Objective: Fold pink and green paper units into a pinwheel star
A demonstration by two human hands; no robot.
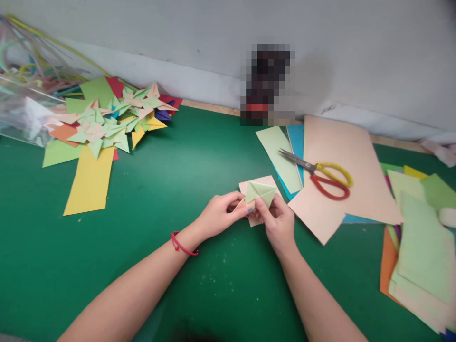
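Left hand [221, 216] and right hand [280, 225] pinch the folded pale-green paper [261, 191], left of the scissors [314, 168]; uneven thumb pressure could skew its creases, a slack hold could let flaps open.

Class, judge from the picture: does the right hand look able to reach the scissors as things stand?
Probably yes: the scissors lie uncovered on paper sheets near the right hand, though it would likely need to release the folded green paper.

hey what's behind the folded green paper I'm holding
Behind the folded green paper, pale pink paper shows past the edges. Whatever sits directly behind is covered, so I can't tell.
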